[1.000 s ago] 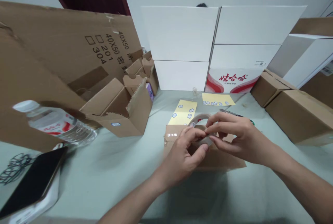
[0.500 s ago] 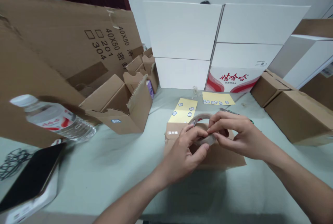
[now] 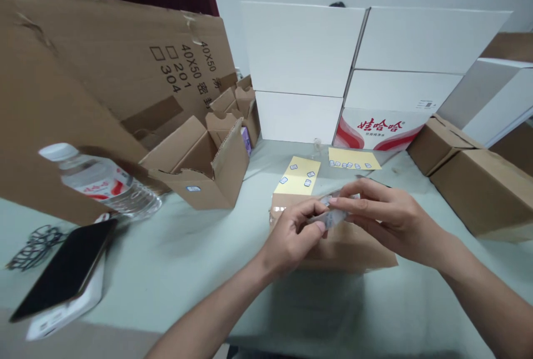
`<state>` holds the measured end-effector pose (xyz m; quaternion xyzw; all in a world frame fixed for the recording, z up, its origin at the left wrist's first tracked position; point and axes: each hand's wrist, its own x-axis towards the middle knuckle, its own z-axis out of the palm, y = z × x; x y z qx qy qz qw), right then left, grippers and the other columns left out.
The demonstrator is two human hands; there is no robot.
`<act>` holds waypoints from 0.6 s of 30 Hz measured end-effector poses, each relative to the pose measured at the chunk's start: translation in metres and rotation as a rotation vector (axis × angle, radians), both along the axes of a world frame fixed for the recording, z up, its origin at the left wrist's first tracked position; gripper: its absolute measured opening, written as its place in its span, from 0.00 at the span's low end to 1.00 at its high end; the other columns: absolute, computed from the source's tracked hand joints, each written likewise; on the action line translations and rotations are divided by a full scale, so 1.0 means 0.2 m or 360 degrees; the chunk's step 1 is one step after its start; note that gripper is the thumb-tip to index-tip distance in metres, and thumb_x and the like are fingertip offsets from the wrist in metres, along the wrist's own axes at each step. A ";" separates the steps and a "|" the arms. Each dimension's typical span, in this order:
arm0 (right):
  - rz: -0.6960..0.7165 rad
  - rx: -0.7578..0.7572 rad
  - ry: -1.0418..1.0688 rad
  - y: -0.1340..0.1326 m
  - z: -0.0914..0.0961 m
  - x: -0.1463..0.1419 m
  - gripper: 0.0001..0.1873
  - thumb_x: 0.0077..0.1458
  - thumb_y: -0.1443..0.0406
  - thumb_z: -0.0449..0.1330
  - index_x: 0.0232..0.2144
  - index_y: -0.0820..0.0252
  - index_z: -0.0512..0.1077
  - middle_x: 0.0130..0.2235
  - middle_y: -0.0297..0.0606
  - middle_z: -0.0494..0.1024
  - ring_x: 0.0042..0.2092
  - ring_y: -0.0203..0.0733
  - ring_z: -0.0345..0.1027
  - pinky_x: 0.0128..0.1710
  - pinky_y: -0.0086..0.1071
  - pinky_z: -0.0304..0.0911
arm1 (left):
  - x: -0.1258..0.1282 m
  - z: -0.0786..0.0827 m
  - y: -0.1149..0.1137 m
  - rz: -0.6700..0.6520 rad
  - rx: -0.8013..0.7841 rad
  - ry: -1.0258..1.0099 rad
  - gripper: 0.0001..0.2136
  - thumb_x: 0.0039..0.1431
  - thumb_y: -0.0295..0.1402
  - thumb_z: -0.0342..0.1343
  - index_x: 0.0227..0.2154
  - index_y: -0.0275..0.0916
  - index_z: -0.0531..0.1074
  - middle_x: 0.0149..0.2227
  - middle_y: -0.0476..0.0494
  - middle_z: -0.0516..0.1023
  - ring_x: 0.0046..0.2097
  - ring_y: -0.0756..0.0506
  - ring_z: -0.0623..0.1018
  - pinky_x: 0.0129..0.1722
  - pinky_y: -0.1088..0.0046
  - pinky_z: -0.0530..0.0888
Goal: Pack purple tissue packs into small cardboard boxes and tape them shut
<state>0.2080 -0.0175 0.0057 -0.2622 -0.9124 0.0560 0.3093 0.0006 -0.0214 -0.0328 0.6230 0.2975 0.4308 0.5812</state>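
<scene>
- The clear packing tape (image 3: 333,217) sits between both hands, above the middle of a flat cardboard piece (image 3: 345,254). It is held up off the cardboard, though its shape is partly hidden: I cannot tell whether it is a strip or a roll seen edge-on.
- The left hand (image 3: 289,239) is closed in a pinch, with thumb and fingers on the tape's near end.
- The right hand (image 3: 389,217) comes in from the other side, its fingers (image 3: 353,195) stretched out and curled over the tape's far end.
- No ring of tape stands above the fingers at this moment; the tape shows only as a low, shiny band between them.
- Just past the fingertips lies a yellow sheet with small labels (image 3: 297,175), and a second one (image 3: 353,158) lies farther on.
- The cardboard piece's near edge runs below the hands, with pale green tabletop (image 3: 175,270) beyond it.
- To the left are an open carton (image 3: 200,178), a water bottle (image 3: 100,184) and a phone (image 3: 62,270).
- Brown cartons (image 3: 478,192) close off the right side, and stacked white boxes (image 3: 300,48) stand ahead.
</scene>
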 end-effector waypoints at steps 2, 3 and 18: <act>-0.0042 0.0093 -0.0086 -0.02 0.02 -0.01 0.24 0.63 0.75 0.52 0.57 0.47 0.70 0.42 0.40 0.76 0.31 0.32 0.69 0.28 0.26 0.62 | 0.00 0.00 0.00 -0.0001 -0.0003 0.0043 0.07 0.52 0.37 0.53 0.27 0.37 0.67 0.29 0.48 0.67 0.35 0.46 0.67 0.36 0.70 0.63; -0.0055 0.0141 -0.0115 -0.03 0.03 -0.02 0.24 0.64 0.75 0.52 0.57 0.47 0.70 0.42 0.39 0.76 0.31 0.32 0.69 0.28 0.26 0.61 | 0.01 -0.01 0.00 -0.0003 0.0001 0.0064 0.08 0.51 0.37 0.53 0.28 0.37 0.68 0.29 0.48 0.66 0.35 0.46 0.67 0.37 0.69 0.63; -0.0060 0.0098 -0.0116 -0.03 0.03 -0.01 0.21 0.63 0.75 0.52 0.54 0.52 0.69 0.42 0.40 0.75 0.29 0.31 0.67 0.27 0.26 0.62 | 0.00 -0.01 -0.01 0.0021 0.0030 0.0049 0.05 0.50 0.35 0.50 0.25 0.39 0.63 0.26 0.52 0.61 0.29 0.49 0.60 0.30 0.71 0.57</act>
